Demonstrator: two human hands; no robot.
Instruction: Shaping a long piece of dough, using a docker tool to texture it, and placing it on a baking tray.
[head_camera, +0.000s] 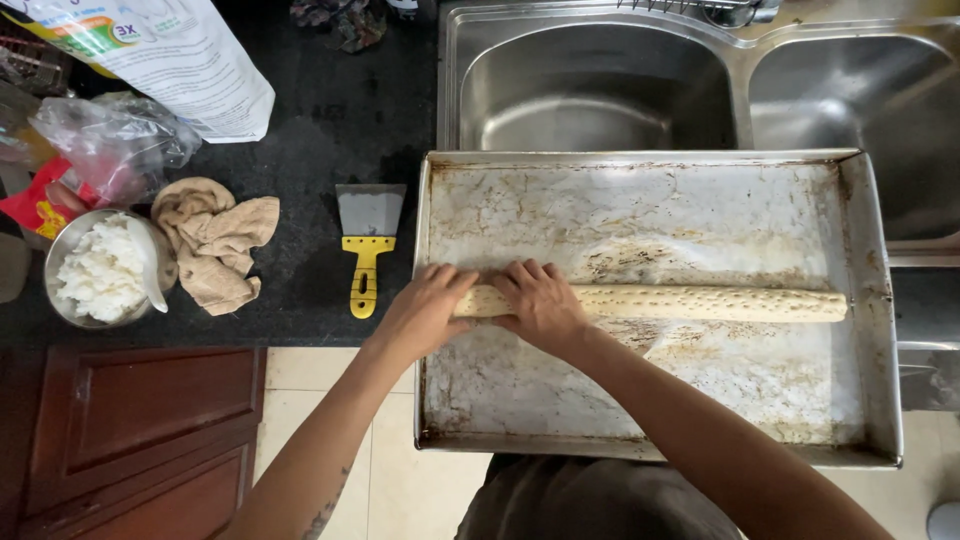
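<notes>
A long, pale roll of dough (700, 303) speckled with seeds lies across a large floured metal baking tray (650, 440). My left hand (425, 310) rests palm-down on the roll's left end. My right hand (540, 302) presses on the roll just beside it, fingers curled over the dough. Both hands sit close together near the tray's left side. The roll stretches to the right almost to the tray's right wall.
A yellow-handled metal scraper (368, 245) lies on the black counter left of the tray. Further left are a crumpled beige cloth (215, 242), a steel bowl of white filling with a spoon (100, 270), plastic bags (110, 145) and a white pouch (170, 55). A double steel sink (600, 85) lies behind.
</notes>
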